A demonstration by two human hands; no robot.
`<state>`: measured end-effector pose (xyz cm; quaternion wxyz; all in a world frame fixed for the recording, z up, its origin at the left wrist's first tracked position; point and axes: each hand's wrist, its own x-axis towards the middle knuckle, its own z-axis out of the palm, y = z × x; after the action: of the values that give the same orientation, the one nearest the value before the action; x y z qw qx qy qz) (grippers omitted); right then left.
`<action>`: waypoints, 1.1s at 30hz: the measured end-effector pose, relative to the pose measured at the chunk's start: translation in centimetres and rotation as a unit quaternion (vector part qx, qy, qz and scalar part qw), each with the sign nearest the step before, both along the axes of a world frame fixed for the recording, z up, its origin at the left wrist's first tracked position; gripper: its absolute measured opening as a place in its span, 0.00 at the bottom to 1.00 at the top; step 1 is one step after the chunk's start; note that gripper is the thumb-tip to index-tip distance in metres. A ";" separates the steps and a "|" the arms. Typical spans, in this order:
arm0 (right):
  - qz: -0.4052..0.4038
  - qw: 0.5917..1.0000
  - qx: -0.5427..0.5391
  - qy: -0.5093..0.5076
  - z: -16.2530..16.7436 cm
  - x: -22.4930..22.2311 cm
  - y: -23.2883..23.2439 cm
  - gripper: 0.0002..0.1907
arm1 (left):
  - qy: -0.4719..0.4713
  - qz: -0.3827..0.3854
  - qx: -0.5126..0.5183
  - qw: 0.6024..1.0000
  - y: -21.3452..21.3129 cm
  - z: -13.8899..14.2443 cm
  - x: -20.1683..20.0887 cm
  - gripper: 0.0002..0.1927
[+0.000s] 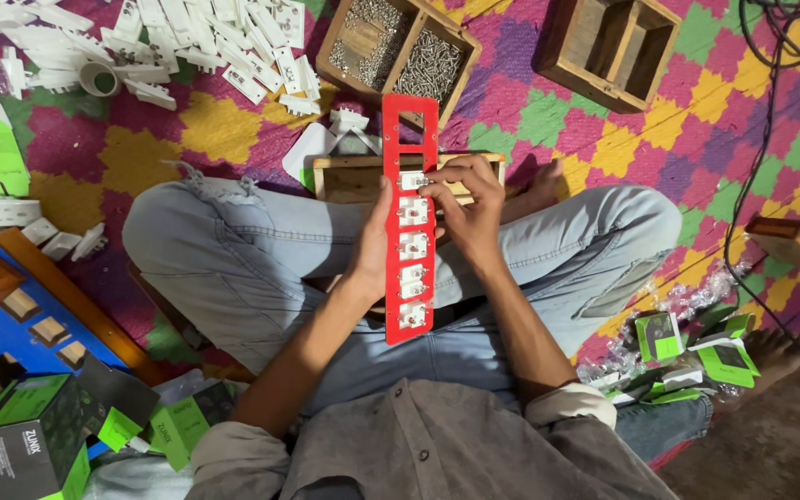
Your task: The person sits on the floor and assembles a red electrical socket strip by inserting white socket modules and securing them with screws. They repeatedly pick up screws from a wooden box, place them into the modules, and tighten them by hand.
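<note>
I sit cross-legged in light blue jeans and hold a long red plastic frame (408,120) upright over my lap. Several white switch modules (412,245) are seated in its lower slots; the upper slots are open. My left hand (372,245) grips the frame's left edge. My right hand (467,208) rests on the right edge, with its fingertips pressing a white module at the top of the filled row.
A small wooden tray (344,176) lies behind the frame. A wooden box of metal screws (400,51) and an empty wooden box (615,46) sit farther off. White plastic parts (187,42) are heaped top left. Green and black cartons (39,435) lie lower left, more green cartons (687,356) right. A black cable (770,111) runs down the right.
</note>
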<state>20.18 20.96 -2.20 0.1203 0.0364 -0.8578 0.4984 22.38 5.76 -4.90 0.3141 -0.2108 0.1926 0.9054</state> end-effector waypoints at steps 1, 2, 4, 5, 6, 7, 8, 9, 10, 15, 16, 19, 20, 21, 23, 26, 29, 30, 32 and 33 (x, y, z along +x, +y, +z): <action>0.007 1.000 0.006 0.007 0.0 -0.1 0.2 0.09 | -0.005 -0.006 -0.005 1.000 0.0 0.0 0.1 0.34; 0.012 1.000 0.000 -0.003 0.0 -0.1 0.4 0.08 | -0.004 -0.012 -0.009 1.000 0.0 0.0 0.1 0.34; 0.020 0.999 -0.012 -0.023 0.0 -0.1 0.8 0.07 | 0.000 -0.024 -0.017 1.000 0.0 0.0 0.1 0.34; 0.015 1.000 -0.012 -0.018 -0.1 -0.1 0.9 0.07 | -0.001 -0.027 -0.014 1.000 0.0 0.0 0.0 0.35; 0.011 1.000 -0.013 -0.014 -0.1 0.0 0.9 0.07 | -0.002 -0.029 -0.011 1.000 0.0 0.1 0.1 0.35; 0.007 1.000 -0.014 -0.010 -0.2 0.0 0.9 0.08 | -0.003 -0.031 -0.008 0.999 0.1 0.1 0.0 0.35; 0.000 1.000 -0.018 -0.011 -0.2 0.1 0.7 0.08 | -0.004 -0.029 0.000 1.000 0.1 0.2 -0.1 0.35; -0.007 1.000 -0.022 -0.012 -0.2 0.2 0.6 0.08 | -0.005 -0.027 0.009 1.000 0.2 0.2 -0.1 0.35; -0.013 0.999 -0.026 -0.012 -0.2 0.3 0.3 0.08 | -0.006 -0.024 0.018 1.000 0.2 0.3 -0.2 0.35; -0.057 0.995 -0.075 -0.025 -0.2 0.7 -1.0 0.09 | -0.003 -0.009 0.033 0.999 -0.1 0.7 -0.4 0.33; -0.066 0.994 -0.084 -0.038 -0.2 0.6 -1.1 0.10 | -0.001 -0.008 0.033 0.999 -0.2 0.7 -0.5 0.33; -0.041 0.998 -0.055 -0.009 -0.2 0.3 -1.3 0.10 | -0.020 -0.008 0.021 1.000 -0.5 0.9 -0.8 0.33; -0.036 0.999 -0.041 0.002 -0.1 0.2 -1.3 0.09 | -0.022 -0.005 0.018 1.000 -0.6 0.9 -0.8 0.33; -0.031 0.999 -0.027 0.012 -0.1 0.0 -1.3 0.09 | -0.025 -0.003 0.015 1.000 -0.7 0.9 -0.9 0.33; -0.031 0.999 -0.013 0.021 0.0 -0.1 -1.6 0.08 | -0.023 0.003 0.023 0.999 -0.9 1.0 -1.0 0.32; -0.035 0.999 -0.014 0.013 0.4 -0.2 -2.0 0.09 | -0.015 0.010 0.042 0.999 -1.1 1.0 -1.0 0.32; -0.022 1.000 -0.008 0.014 1.0 -0.3 -2.2 0.11 | -0.014 0.014 0.039 0.999 -1.2 1.1 -1.1 0.31; -0.019 1.000 0.003 0.023 1.1 -0.4 -2.3 0.10 | -0.012 0.017 0.045 0.999 -1.2 1.2 -1.1 0.30; -0.006 0.999 0.020 0.040 1.3 -0.7 -2.3 0.09 | -0.013 0.021 0.052 0.998 -1.3 1.3 -1.1 0.30; 0.003 0.999 0.026 0.046 1.4 -0.8 -2.3 0.10 | -0.016 0.022 0.054 0.998 -1.4 1.3 -1.2 0.29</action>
<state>19.35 18.69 -0.76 0.1576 0.0647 -0.8641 0.4736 21.21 4.36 -3.60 0.3081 -0.2124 0.1335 0.9177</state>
